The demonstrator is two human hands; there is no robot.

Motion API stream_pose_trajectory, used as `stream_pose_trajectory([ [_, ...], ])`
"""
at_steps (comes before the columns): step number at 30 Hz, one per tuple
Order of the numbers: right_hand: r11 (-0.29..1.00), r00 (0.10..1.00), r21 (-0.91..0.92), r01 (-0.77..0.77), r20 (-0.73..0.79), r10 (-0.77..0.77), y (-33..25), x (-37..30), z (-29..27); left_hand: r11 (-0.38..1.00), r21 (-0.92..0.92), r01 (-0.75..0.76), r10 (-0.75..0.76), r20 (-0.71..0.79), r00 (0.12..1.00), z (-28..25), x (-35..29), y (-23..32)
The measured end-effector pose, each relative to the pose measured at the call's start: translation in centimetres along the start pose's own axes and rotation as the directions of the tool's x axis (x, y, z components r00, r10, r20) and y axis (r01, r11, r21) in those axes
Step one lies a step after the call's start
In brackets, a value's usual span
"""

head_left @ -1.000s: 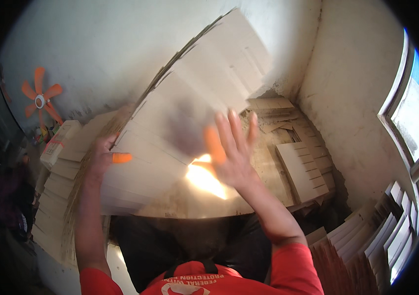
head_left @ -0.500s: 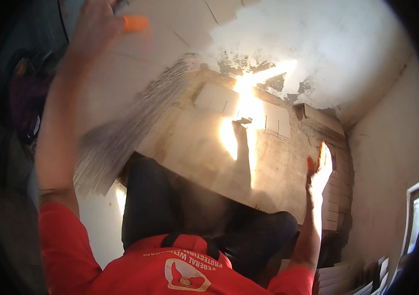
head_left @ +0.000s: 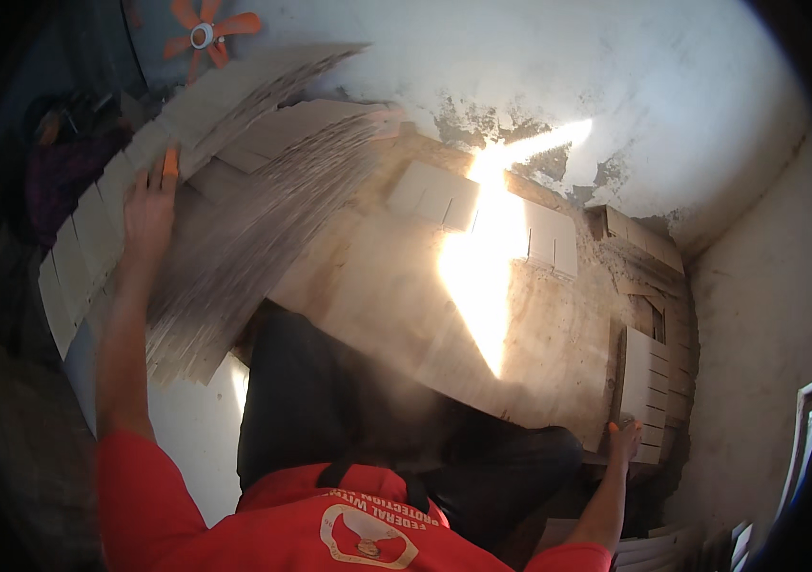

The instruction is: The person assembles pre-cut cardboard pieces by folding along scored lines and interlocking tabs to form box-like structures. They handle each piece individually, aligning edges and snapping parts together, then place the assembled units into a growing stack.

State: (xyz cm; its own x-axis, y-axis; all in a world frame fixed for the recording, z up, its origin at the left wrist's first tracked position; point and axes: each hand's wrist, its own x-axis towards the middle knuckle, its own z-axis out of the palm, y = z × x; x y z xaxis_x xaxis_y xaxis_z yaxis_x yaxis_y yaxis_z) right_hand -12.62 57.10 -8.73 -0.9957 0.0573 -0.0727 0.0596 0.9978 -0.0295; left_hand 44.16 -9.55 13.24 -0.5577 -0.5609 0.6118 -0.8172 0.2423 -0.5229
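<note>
To the left, my left hand lies against a blurred run of pale slotted cardboard pieces. Its fingers stretch forward, and an orange cover sits on the thumb. Below that run, many thin cardboard edges fan out in a long, slanting stack. At the right end of the board, my right hand grips the near end of a white slotted cardboard piece, its thumb also in orange. The undersides of its fingers are hidden.
A wooden board spans the middle before my knees, with two flat slotted cardboard pieces at its far side in bright sunlight. An orange fan stands far left. Another person works at the left. More cardboard is piled far right.
My left hand has come down and nearer from high up, and the upper cardboard run has dropped, uncovering the fan. My right hand has moved down from mid-air onto the slotted cardboard piece.
</note>
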Motion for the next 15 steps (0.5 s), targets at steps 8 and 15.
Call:
stream_pose_trajectory([
  [8,0.948,0.967,-0.228,0.221,-0.077,-0.244,3.3,1.5,1.8,0.993,-0.051,-0.105,0.110,0.124,0.986,2.5,-6.0,2.4],
  [15,0.822,0.856,-0.261,0.506,0.036,-0.516,7.1,3.6,3.1,0.968,-0.160,-0.196,0.231,0.250,0.940,1.3,-4.3,1.8],
])
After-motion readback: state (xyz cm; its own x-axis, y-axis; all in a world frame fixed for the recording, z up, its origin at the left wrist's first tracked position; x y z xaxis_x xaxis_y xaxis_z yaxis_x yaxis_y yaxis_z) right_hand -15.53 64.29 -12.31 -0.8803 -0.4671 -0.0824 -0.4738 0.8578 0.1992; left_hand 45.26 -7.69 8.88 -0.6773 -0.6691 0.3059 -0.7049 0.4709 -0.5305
